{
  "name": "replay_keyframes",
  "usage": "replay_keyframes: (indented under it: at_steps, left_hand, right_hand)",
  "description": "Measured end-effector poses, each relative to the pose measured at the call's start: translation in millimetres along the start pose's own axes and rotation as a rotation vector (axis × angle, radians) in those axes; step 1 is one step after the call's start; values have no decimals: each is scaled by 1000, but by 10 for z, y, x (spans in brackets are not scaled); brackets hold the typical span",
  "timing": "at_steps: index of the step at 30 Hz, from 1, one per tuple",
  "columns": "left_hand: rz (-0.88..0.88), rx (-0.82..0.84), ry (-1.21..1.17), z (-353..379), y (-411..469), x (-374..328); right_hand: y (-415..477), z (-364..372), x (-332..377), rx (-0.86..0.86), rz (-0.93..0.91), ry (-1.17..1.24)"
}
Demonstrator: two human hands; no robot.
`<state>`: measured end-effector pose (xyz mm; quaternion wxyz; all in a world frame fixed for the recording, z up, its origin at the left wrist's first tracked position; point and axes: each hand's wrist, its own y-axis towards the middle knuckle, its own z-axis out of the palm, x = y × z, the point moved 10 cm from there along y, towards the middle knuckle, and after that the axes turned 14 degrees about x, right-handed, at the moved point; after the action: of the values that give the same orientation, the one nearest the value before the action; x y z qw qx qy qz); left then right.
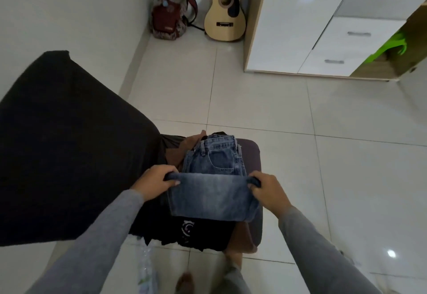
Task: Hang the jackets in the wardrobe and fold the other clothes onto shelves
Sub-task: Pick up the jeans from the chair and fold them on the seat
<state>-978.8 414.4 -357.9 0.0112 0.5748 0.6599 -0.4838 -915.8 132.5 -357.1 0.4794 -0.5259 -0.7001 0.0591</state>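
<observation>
Visibility limits: the stool (250,155) is almost wholly covered by clothing; only its dark purple right edge and near corner show. Under the jeans (213,178), a black garment with a white circular print (188,231) hangs over the stool's near edge, and its full shape cannot be made out. A brown garment (175,157) shows in part at the jeans' left side and a brown strip shows at the near right; whether these are one item cannot be told. The wardrobe (323,23) is cut off at the top and right of the frame. Its open right section shows only a green hanger (392,46); the interior is otherwise out of view. A clear plastic item near the lower left is too blurred to identify.

Task item: the jeans are blue washed denim and lie on top of the clothing pile on the stool, waistband at the far end, with belt loops and one back pocket facing up. The leg portion is folded back toward the waistband, forming a rounded fold across the near half.

Hands: the left hand (157,181) pinches the left end of the fold, fingers closed on the denim. The right hand (265,187) holds the right end the same way. Both sleeves are grey.

Surroundings: a black-covered bed (69,143) lies left of the stool. A guitar (225,14) and a backpack (169,11) stand against the far wall on the tiled floor (346,155).
</observation>
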Motion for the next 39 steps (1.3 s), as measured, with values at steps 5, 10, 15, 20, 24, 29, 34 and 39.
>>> replay_keyframes:
  at_steps: [5, 10, 15, 20, 24, 29, 34, 39]
  left_hand:
    - [-92, -168, -70, -494, 845, 244]
    - [-230, -379, 114, -485, 1380, 413]
    - [-103, -569, 214, 97, 1585, 269]
    - [-20, -474, 242, 586, 1874, 399]
    - [24, -518, 242, 598, 1998, 491]
    - [87, -645, 217, 620, 2043, 557]
    - [69, -602, 219, 640, 2045, 564]
    - [-15, -454, 248, 755, 1915, 510]
  right_hand:
    - [1008, -437, 136, -132, -55, 31]
    - [1624, -318, -129, -312, 57, -43]
    - [1704, 241, -131, -474, -71, -223]
    - [1886, 854, -256, -370, -85, -396]
    - [2010, 923, -346, -391, -48, -511]
    - [2034, 952, -346, -480, -54, -532]
    - [2029, 950, -344, -483, -48, -537]
    - [1970, 936, -342, -387, -42, -532]
